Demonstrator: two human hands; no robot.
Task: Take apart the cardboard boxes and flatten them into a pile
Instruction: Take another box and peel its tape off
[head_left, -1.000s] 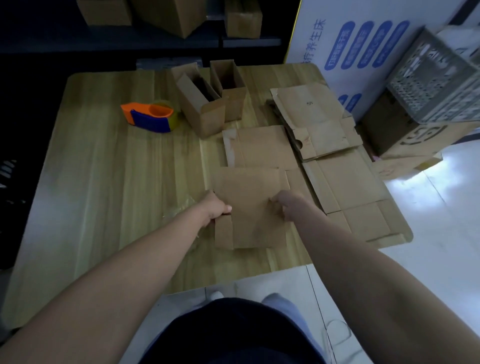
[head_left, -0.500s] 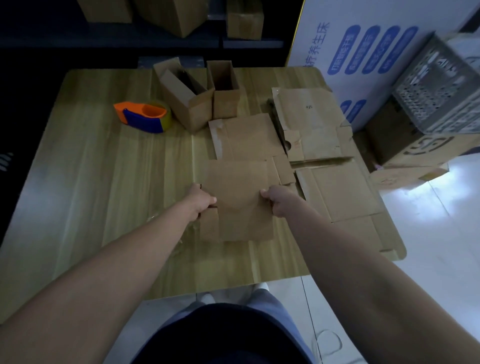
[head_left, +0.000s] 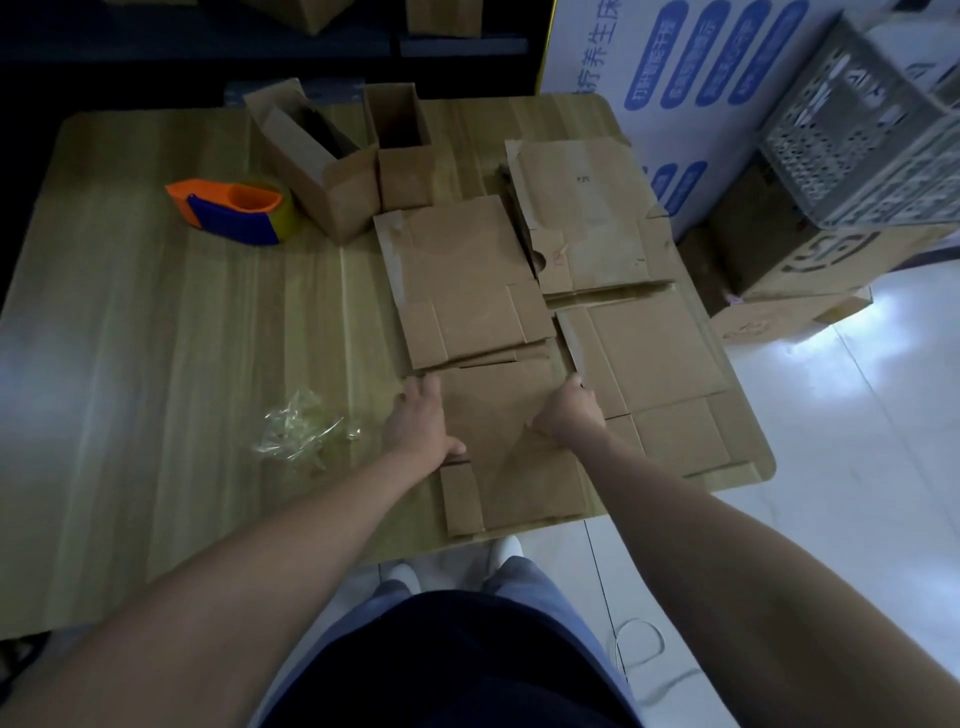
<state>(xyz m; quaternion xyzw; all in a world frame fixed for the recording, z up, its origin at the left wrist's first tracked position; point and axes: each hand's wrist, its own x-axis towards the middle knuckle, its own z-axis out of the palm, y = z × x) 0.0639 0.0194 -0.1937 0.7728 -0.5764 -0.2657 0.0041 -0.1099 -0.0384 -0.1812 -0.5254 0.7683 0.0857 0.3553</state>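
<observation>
where the wooden table (head_left: 156, 338) comes closest to the person, a flattened box (head_left: 511, 467) lies on its top, its near end reaching the table's front edge. the left hand (head_left: 423, 421) rests on the left edge of that box, fingers stretched forward and fairly straight, thumb lying across the card, so it presses rather than grips. the right hand (head_left: 569, 413) sits on the opposite edge with its fingers curled tight, knuckles up, and has hold of the card's right side, where the sheet buckles a little beneath it. the box lies flat between the two hands and runs on toward the person beyond both wrists.

just beyond the fingertips lies another flat sheet (head_left: 462, 280), its near end overlapping the far end of the held box. to the right of the right hand more flattened cardboard (head_left: 654, 353) lies spread out, and a further stack (head_left: 587, 218) sits behind it. two open boxes (head_left: 402, 150) stand side by side at the far side of the table, touching. an orange and blue tape dispenser (head_left: 234, 210) sits to their left. a crumpled wad of clear tape (head_left: 298, 431) lies near the left hand, apart from it.
</observation>
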